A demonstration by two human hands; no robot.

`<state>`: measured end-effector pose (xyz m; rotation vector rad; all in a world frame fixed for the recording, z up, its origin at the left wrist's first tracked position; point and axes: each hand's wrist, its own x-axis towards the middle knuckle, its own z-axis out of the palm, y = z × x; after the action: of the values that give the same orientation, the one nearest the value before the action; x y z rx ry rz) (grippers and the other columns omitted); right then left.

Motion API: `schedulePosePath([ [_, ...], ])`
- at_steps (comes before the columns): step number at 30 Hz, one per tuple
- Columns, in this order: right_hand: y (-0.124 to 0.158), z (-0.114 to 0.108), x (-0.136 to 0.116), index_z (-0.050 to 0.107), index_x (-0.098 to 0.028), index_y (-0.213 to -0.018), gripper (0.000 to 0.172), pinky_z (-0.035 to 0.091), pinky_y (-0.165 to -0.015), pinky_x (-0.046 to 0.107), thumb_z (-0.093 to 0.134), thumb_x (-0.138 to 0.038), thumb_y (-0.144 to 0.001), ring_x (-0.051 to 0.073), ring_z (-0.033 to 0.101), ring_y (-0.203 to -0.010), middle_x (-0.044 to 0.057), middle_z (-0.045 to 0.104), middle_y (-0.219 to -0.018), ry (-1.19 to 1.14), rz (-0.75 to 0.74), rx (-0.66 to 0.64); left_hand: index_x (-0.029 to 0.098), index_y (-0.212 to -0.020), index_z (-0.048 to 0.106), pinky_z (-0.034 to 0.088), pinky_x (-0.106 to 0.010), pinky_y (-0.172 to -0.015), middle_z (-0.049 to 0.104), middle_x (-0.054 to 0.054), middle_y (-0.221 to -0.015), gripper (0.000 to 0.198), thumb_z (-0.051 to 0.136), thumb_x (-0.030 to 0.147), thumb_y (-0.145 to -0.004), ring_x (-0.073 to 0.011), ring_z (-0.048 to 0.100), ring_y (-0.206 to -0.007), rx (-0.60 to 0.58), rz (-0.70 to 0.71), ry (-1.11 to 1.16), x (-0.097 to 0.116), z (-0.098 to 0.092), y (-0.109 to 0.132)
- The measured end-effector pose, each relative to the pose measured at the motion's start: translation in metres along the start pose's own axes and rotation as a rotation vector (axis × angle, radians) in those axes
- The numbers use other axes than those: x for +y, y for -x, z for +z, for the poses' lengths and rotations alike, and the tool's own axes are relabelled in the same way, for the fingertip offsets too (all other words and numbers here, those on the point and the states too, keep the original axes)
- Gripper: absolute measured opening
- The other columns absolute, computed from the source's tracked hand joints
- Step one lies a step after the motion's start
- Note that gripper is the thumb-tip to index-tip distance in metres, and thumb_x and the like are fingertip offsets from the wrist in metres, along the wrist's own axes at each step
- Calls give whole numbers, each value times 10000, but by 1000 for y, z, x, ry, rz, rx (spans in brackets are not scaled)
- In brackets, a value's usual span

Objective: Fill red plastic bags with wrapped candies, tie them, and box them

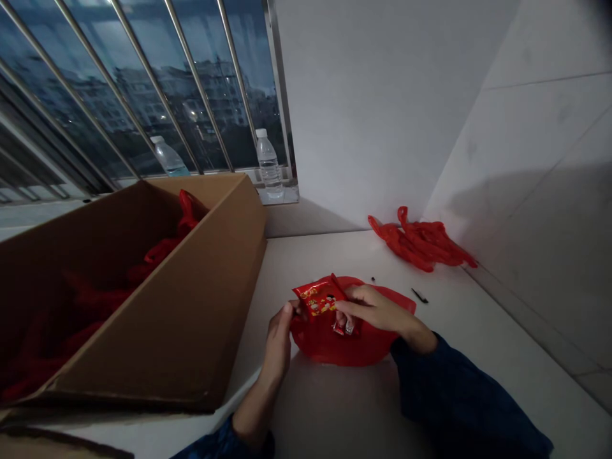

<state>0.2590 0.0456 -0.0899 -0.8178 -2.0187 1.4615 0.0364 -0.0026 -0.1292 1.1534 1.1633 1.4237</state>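
Since both hands are working at the same spot, the record starts there: the left hand (277, 341) is curled narrow, its fingers (289, 310) closed against the left edge of a red printed packet (318, 299), apparently gripping it. The right hand (373, 312) reaches across from the other side, its fingers lying flat over the packet's lower right corner, with a small silver-and-red wrapped piece (347, 327) just below them. Whether they pinch that piece or merely rest on it cannot be told from this view. Dark blue sleeves (454, 395) cover both forearms. The packet sits on a spread red plastic bag (329, 344), which lies flat on the pale desk (310, 255). Judged step: packet and wrapped piece are being handled together over the bag, with nothing yet enclosed. The next move appears to call for one hand to free itself and lift the bag's edge, though the bag's mouth cannot be located. Two small black bits (419, 295) lie on the desk just beyond the bag. To the left stands an open cardboard box (167, 331) holding a heap of red bags (162, 255); further red bags (421, 239) lie crumpled against the tiled wall (526, 191). Farthest off, two plastic water bottles (268, 162) stand by the barred window (143, 83).
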Motion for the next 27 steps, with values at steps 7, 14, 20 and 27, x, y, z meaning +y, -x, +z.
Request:
schedulePosePath([
  [7,-5,9,3,619,-192,-951,431,554,-617,272,397,-559,-994,160,686,-707,42,686,-816,-183,89,171,157,-724,582,400,-193,-581,583,7,-682,379,683,507,-827,-115,495,-617,-28,-9,-45,5,4,6],
  [14,1,3,-11,522,-212,-798,408,552,-705,302,361,-523,-1009,171,694,-730,14,659,-802,17,38,205,168,-668,526,356,-179,-539,497,20,-652,423,672,530,-828,-101,428,-586,19,57,-144,5,2,5],
  [20,5,-8,-10,424,-217,-672,416,445,-613,271,378,-460,-1007,139,546,-626,-26,530,-649,226,-12,224,171,-671,506,352,-180,-552,473,23,-659,415,627,514,-871,-101,416,-596,-12,110,-177,8,3,6],
  [27,3,0,-11,518,-210,-772,359,453,-638,265,429,-482,-988,147,570,-732,-1,607,-792,144,-13,237,184,-650,500,373,-213,-566,471,20,-633,408,592,499,-893,-122,427,-586,-25,149,-267,7,4,6],
])
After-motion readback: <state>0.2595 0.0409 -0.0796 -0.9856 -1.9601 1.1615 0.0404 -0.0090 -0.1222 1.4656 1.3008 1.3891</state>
